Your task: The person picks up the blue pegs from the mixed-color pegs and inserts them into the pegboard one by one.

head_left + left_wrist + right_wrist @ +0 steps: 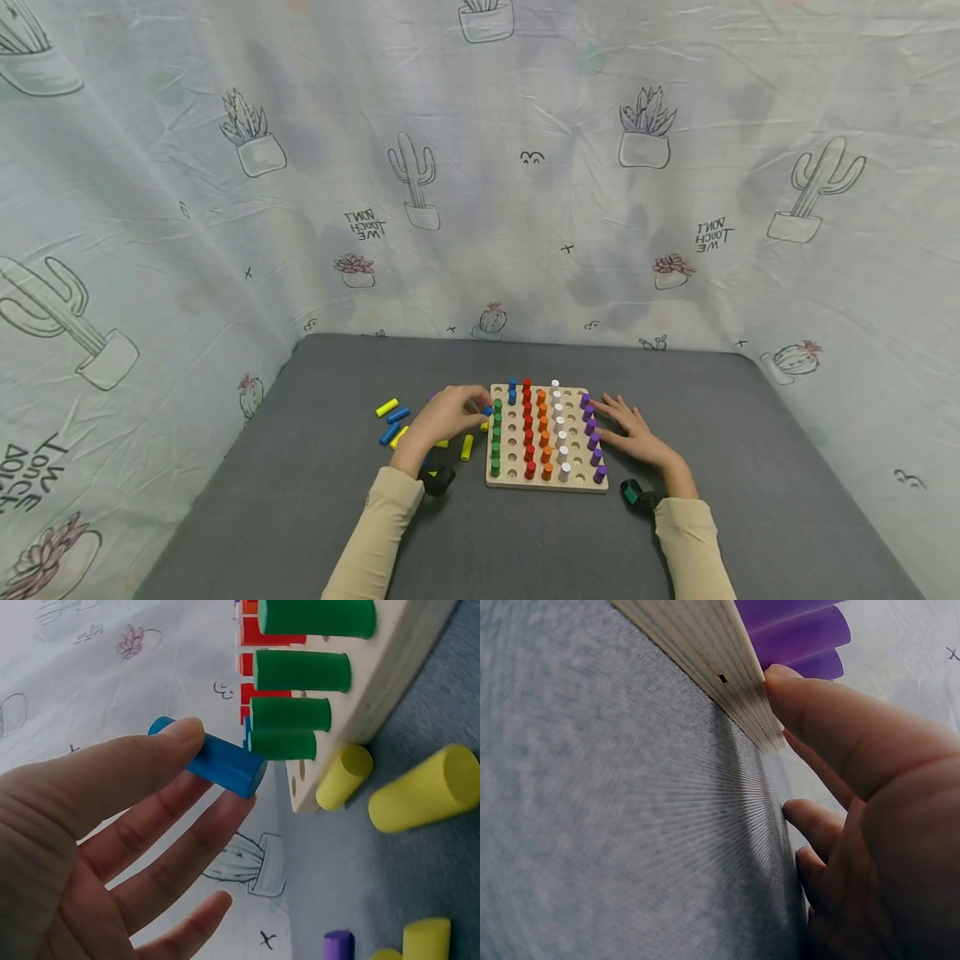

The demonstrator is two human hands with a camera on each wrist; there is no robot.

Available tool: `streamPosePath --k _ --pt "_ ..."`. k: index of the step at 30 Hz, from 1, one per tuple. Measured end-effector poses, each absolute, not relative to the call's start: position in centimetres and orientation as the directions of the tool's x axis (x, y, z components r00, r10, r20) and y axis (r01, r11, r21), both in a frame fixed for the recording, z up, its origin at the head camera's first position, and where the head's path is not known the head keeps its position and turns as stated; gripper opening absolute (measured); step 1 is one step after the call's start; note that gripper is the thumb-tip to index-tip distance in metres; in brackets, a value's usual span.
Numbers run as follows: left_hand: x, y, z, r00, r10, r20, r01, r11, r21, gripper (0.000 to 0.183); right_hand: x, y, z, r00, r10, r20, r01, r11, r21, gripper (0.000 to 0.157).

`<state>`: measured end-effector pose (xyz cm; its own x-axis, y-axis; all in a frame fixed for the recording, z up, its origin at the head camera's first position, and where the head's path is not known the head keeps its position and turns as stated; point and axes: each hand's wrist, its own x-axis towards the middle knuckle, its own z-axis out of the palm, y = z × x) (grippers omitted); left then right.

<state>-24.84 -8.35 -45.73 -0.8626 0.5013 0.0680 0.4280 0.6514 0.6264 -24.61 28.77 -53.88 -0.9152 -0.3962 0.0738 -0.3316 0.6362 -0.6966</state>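
Note:
Between thumb and fingers my left hand (447,413) pinches a blue peg (225,763), held in the air by the left edge of a wooden pegboard (512,481). Green pegs (496,450) stand in the board's leftmost column, with two blue pegs (512,397) at the far end of the column beside it. Red pegs (528,437), orange pegs (546,454) and white pegs (562,438) fill columns further right. Purple pegs (594,442) line the right side. There my right hand (633,432) rests with fingers spread, its thumb at the board's edge (739,682).
Loose yellow pegs (467,447) and blue pegs lie on the grey table (300,500) left of the board, some partly behind my left hand. A loose purple peg (338,945) lies among them. A cactus-print cloth (487,208) hangs behind the table.

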Motion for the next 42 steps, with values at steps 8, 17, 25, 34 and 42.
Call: streamPosePath --k 8,17,25,34,42 --pt "-25.3 -7.6 -45.9 -0.852 0.508 0.129 0.461 0.608 0.647 0.020 -24.6 28.7 -53.8 -0.919 -0.390 0.059 -0.317 0.641 -0.699 0.059" --pt "-25.9 -6.7 -46.3 -0.869 0.475 0.139 0.437 0.606 0.664 0.020 -24.5 28.6 -53.6 -0.919 -0.389 0.061 -0.317 0.640 -0.700 0.059" --pt "-26.3 -6.0 -46.7 -0.864 0.466 0.191 0.451 0.546 0.706 0.023 -24.5 28.7 -53.7 -0.919 -0.390 0.061 -0.319 0.643 -0.696 0.059" --pt "-26.8 -5.2 -47.5 -0.876 0.445 0.183 0.416 0.509 0.753 0.023 -24.5 28.8 -53.8 -0.917 -0.393 0.066 -0.324 0.640 -0.697 0.059" --pt "-27.2 -4.7 -48.1 -0.883 0.438 0.169 0.405 0.528 0.747 0.022 -24.5 28.8 -53.7 -0.918 -0.391 0.058 -0.318 0.645 -0.695 0.058"
